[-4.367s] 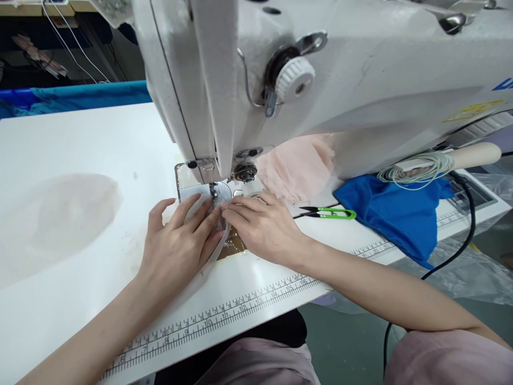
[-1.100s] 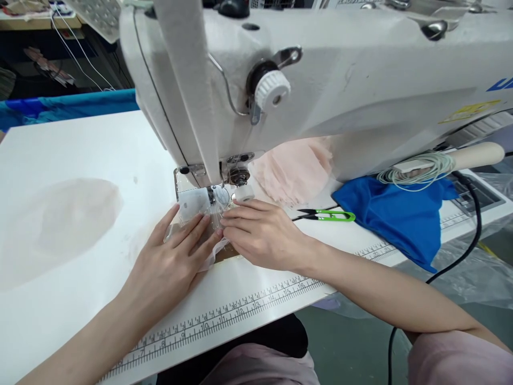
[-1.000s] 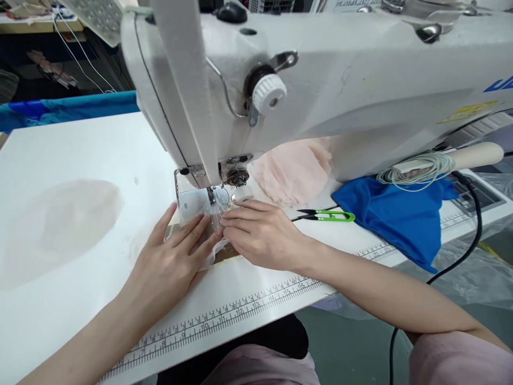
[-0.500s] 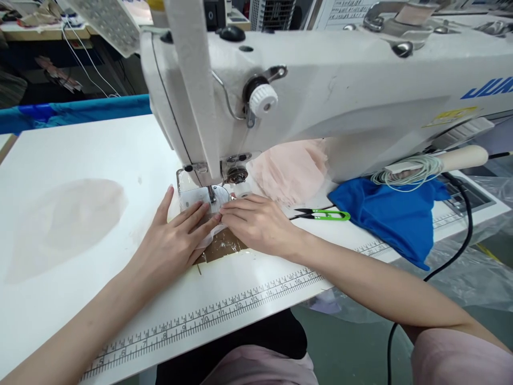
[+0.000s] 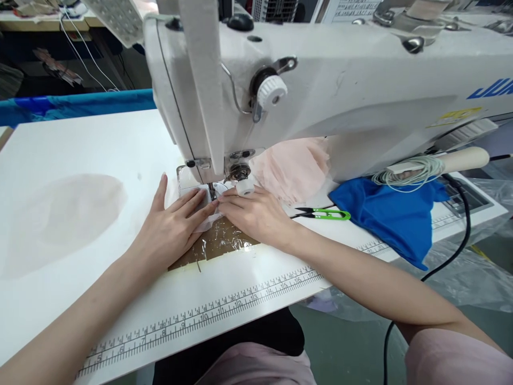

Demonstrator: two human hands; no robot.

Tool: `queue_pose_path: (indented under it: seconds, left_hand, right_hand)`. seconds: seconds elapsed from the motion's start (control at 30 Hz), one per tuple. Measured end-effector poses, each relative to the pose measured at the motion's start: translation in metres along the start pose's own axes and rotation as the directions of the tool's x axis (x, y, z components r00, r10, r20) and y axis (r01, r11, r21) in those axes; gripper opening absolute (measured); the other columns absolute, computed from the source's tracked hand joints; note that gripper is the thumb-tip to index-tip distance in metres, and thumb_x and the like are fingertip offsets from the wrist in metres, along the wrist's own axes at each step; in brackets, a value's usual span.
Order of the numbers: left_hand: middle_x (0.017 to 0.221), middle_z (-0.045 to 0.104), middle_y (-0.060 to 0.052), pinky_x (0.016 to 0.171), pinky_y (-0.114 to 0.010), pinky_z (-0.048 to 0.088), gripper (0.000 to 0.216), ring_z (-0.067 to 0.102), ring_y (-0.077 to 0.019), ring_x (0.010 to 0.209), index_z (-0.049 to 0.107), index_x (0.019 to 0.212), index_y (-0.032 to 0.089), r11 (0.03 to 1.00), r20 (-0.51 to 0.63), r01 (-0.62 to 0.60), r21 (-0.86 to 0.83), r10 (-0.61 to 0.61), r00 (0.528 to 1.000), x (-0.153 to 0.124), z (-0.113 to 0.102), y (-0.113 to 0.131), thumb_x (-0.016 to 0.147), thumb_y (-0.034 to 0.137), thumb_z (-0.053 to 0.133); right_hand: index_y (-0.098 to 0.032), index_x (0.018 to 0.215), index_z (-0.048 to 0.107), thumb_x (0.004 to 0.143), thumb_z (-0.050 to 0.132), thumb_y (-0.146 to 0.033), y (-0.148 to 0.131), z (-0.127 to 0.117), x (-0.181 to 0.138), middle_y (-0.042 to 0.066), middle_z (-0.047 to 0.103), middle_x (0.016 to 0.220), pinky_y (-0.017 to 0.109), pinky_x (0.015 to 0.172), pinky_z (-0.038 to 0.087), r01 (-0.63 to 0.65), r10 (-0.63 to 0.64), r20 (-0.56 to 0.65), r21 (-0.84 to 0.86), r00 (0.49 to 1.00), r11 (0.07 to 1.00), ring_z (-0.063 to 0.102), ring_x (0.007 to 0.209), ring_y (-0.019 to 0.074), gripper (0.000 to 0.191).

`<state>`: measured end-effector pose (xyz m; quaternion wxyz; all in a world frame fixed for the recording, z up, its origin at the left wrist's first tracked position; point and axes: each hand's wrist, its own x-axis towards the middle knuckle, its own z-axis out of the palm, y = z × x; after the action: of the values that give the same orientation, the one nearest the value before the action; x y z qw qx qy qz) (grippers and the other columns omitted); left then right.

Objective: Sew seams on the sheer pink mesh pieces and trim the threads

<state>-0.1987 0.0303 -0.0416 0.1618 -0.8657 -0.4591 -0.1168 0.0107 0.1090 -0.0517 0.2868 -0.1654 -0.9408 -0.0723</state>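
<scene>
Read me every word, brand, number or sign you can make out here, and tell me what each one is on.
"JU", third letter cut off by the picture's edge: sewing machine.
"5" through "17": larger numerals, ruler strip.
Too small or blurred: the strip's smaller numerals, yellow label, printed sheet behind.

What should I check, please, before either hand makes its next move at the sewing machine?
1. Left hand spread over the sheer pale fabric: ok.
2. Right hand gripping that fabric: cannot tell; its thumb is hidden.
3. Fingers well away from the presser foot: not ok, I'd say; fingertips of both hands are right beside it.
4. Presser foot lowered onto the fabric: cannot tell; too small to see.
5. Green-handled snips off that fabric: ok; they lie to the right of the right hand.
6. Blue cloth away from the presser foot: ok; it lies beyond the snips.
</scene>
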Motion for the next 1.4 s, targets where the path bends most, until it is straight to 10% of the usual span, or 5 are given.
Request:
queue_pose_path:
  seconds: [1.4]
  left_hand:
    - [0.121,0.069,-0.012,0.121,-0.065,0.009,0.032,0.067,-0.0265,0.112,0.060,0.125,0.018,0.995,-0.059,0.026,-0.094,-0.031,0.998,-0.002,0.003,-0.004,0.099,0.023,0.042]
  right_hand:
    - [-0.011,0.092,0.071,0.093,0.045,-0.001,0.002,0.004,0.001,0.008,0.076,0.099,0.036,0.094,0.051,-0.014,0.012,0.064,0.021,0.998,1.000,0.068,0.098,0.0186,0.028]
